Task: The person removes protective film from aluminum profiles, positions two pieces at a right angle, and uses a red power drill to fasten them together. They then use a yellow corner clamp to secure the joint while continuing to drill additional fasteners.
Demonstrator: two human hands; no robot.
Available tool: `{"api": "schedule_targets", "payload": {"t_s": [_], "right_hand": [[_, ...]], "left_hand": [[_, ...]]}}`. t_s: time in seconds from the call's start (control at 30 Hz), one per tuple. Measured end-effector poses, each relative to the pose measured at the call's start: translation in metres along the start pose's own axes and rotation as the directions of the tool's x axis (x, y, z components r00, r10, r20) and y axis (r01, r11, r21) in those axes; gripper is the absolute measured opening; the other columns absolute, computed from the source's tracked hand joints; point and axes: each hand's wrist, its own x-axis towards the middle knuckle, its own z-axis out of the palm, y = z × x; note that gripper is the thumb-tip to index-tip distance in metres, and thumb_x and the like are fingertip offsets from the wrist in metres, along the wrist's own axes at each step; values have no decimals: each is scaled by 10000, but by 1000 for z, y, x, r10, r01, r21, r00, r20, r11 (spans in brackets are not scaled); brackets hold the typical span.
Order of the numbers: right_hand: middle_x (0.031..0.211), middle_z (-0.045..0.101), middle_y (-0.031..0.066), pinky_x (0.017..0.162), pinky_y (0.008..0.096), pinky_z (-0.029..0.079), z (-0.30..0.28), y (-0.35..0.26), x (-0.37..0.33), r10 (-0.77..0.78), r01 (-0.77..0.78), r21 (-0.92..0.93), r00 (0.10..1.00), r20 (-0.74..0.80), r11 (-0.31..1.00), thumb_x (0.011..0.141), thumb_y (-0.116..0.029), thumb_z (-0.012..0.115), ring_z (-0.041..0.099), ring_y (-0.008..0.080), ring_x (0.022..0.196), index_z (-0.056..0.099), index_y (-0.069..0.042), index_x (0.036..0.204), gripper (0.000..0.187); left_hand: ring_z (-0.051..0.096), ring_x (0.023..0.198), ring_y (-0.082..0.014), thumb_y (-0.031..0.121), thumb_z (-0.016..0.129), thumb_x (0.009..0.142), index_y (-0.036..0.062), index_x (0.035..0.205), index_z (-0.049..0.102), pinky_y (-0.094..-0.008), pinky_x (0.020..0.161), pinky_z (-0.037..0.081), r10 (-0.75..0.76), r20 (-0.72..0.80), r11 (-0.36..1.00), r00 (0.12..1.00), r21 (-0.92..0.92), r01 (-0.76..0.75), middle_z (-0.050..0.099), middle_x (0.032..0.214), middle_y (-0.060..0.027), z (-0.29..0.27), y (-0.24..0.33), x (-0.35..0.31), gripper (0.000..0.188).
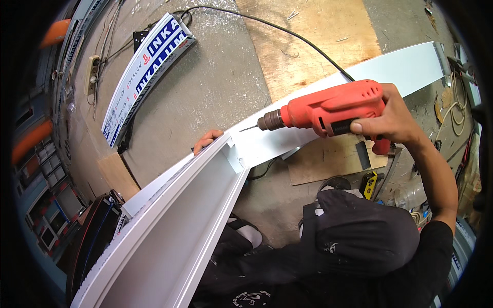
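My right hand [391, 119] grips a red power drill [334, 107] by its handle, the thumb along its side. Pointing left, the thin drill bit [248, 128] ends close to the corner of a white metal frame [177, 197]; I cannot tell whether it touches. My left hand [208, 140] is mostly hidden behind that frame, and its fingers curl over the far edge near the corner. From this corner a long white profile [417, 69] runs off to the upper right, passing beneath the drill. The frame's deep channel side slants down to the lower left.
Plywood sheets [313, 38] lie on the concrete floor [215, 77]. A wrapped profile [149, 77] with blue lettering rests at the upper left, near a power socket strip [92, 72]. The drill's black cord [287, 31] arcs overhead. A yellow spirit level [370, 186] lies by my knee.
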Motion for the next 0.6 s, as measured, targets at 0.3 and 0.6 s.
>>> {"api": "schedule_targets", "payload": {"t_s": [0.3, 0.6], "right_hand": [[942, 735, 92, 669, 281, 584, 15, 2, 26, 91, -99, 179, 994, 53, 979, 794, -204, 882, 681, 127, 735, 675, 51, 1208, 528], [948, 737, 87, 665, 285, 585, 17, 3, 32, 121, -132, 169, 990, 74, 977, 784, -239, 883, 683, 128, 747, 683, 42, 1204, 544]], "left_hand": [[662, 855, -258, 239, 693, 951, 63, 989, 545, -383, 758, 572, 333, -83, 937, 939, 142, -320, 647, 960, -211, 25, 2, 4, 234], [667, 822, -263, 274, 682, 956, 61, 991, 537, -368, 722, 557, 380, -107, 898, 919, 279, -339, 656, 966, -223, 28, -1, 3, 260]]}}
